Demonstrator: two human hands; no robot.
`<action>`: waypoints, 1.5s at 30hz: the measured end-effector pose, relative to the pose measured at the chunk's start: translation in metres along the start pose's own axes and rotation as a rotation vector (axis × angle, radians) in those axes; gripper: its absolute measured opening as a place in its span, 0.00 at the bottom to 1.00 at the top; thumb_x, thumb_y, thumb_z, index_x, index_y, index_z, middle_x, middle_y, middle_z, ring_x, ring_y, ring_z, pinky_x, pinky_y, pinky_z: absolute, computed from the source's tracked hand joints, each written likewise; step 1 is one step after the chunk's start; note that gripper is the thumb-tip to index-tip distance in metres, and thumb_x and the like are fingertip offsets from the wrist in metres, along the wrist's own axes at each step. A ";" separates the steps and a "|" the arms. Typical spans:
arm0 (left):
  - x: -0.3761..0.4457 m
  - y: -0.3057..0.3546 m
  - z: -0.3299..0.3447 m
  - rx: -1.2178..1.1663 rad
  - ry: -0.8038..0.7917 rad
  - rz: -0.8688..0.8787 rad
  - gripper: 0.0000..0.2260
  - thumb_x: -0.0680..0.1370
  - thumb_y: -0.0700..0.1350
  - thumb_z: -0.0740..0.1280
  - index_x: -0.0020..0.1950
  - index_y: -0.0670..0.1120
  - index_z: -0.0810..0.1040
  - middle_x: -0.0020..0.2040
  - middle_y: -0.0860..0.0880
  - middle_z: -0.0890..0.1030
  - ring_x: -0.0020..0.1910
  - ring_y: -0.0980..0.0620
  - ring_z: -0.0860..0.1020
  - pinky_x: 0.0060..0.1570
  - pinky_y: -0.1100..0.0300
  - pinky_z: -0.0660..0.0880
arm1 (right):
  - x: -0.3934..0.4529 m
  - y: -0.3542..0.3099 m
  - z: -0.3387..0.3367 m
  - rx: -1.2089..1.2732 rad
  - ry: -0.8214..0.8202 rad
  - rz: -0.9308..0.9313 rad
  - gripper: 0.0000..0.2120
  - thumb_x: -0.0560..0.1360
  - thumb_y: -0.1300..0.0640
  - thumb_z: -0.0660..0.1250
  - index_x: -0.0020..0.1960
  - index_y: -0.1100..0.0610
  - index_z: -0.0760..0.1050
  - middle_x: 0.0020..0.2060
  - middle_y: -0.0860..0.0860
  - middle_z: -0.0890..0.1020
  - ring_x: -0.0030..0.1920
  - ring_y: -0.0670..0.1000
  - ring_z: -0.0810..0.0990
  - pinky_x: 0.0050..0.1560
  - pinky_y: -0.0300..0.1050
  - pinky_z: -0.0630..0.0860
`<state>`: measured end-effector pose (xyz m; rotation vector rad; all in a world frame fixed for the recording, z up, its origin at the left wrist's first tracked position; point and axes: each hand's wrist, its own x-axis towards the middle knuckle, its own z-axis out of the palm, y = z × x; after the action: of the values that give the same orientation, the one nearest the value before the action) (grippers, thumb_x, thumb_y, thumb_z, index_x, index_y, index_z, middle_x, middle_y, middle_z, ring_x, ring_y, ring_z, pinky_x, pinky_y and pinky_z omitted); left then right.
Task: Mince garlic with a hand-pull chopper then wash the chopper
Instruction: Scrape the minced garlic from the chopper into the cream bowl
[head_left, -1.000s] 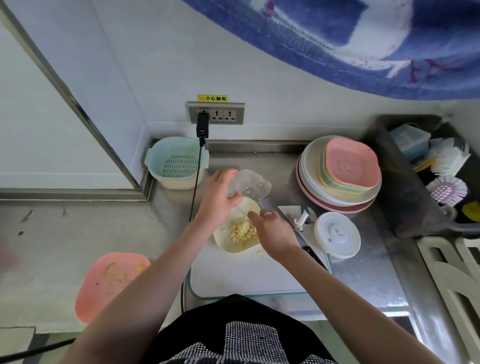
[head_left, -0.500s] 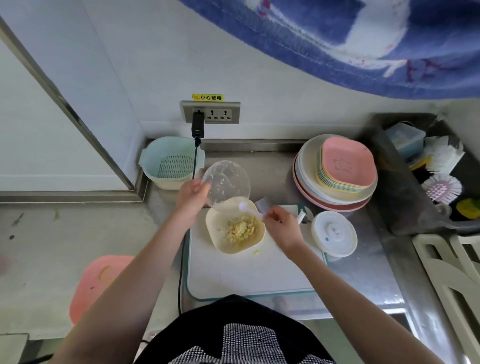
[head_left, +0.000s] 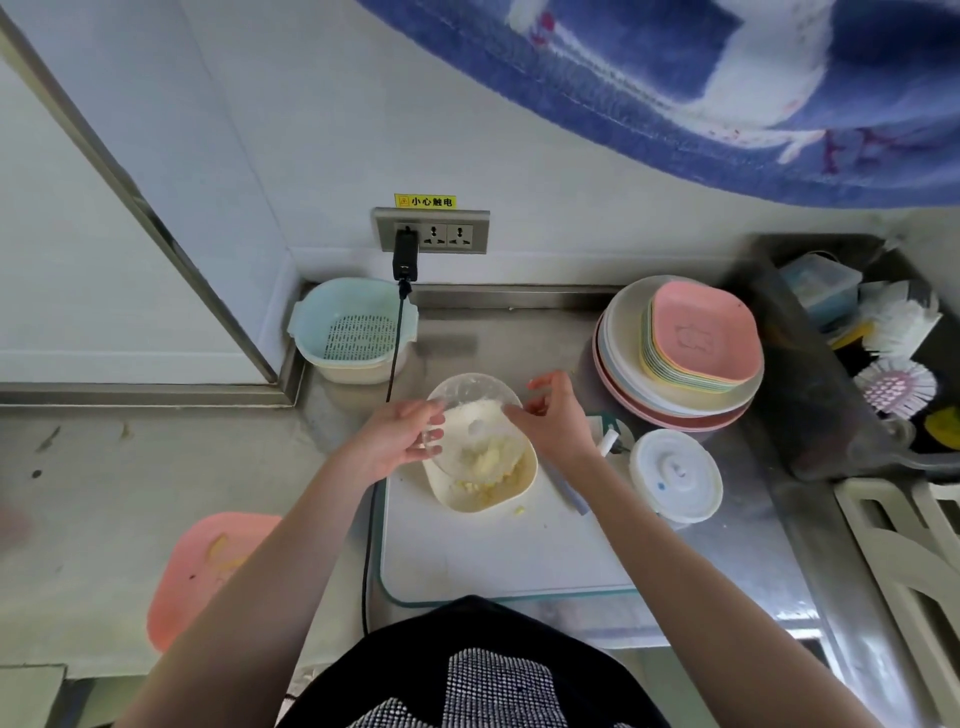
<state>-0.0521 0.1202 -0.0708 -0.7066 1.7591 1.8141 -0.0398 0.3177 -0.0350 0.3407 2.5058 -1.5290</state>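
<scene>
2 bare hands meet over a cream rounded-square plastic dish (head_left: 511, 501) that sits at the far end of a white rectangular cutting board with a teal rim (head_left: 467, 561). The left hand (head_left: 392, 441) grips the near-left rim of a clear round plastic chopper bowl (head_left: 475, 410), fingers curled around its edge, and holds the bowl tilted over the dish. The right hand (head_left: 556, 421) sits at the bowl's right rim, thumb and forefinger pinched together at the edge with the other fingers lifted and slightly spread; whether it holds anything small there I cannot tell. Pale yellow minced garlic (head_left: 493, 462) lies heaped in the dish, partly seen through the clear bowl, and a few bits lie on the board just beside the dish.

The white round chopper lid (head_left: 675, 475) rests on the steel counter (head_left: 727, 571) to the right of the board, and a white blade spindle (head_left: 609, 441) lies between the lid and the right wrist. Behind the lid stands 1 stack of round and square pastel plates (head_left: 691, 353). A pale blue colander in a cream basin (head_left: 356, 330) sits at the back left, below a wall socket (head_left: 431, 231) with a black plug and cable. A pink plastic dish (head_left: 202, 566) lies on the counter at the near left. Scrubbing brushes (head_left: 896, 387) sit in a dark tray at the far right.
</scene>
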 end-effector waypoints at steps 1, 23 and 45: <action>-0.001 -0.001 0.001 0.007 -0.006 -0.003 0.12 0.77 0.49 0.69 0.55 0.42 0.76 0.53 0.45 0.79 0.49 0.48 0.80 0.48 0.51 0.81 | 0.001 -0.002 0.001 0.066 0.005 0.014 0.16 0.73 0.51 0.71 0.54 0.55 0.68 0.40 0.51 0.78 0.39 0.49 0.77 0.40 0.40 0.73; -0.003 -0.004 -0.045 -0.139 0.132 -0.023 0.13 0.75 0.49 0.70 0.57 0.46 0.76 0.53 0.43 0.83 0.48 0.47 0.83 0.45 0.49 0.81 | -0.008 0.057 0.014 -0.194 -0.236 0.456 0.10 0.81 0.61 0.52 0.58 0.62 0.69 0.34 0.57 0.78 0.26 0.53 0.79 0.35 0.49 0.82; -0.021 -0.023 -0.017 -0.189 0.139 -0.074 0.10 0.77 0.48 0.68 0.54 0.44 0.76 0.47 0.45 0.79 0.41 0.49 0.79 0.30 0.58 0.79 | 0.093 0.020 -0.019 -0.282 0.079 0.234 0.14 0.82 0.54 0.55 0.50 0.63 0.74 0.44 0.61 0.78 0.45 0.58 0.78 0.37 0.42 0.69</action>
<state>-0.0210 0.1039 -0.0740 -0.9810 1.6371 1.9385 -0.1233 0.3525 -0.0689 0.6319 2.5850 -1.0800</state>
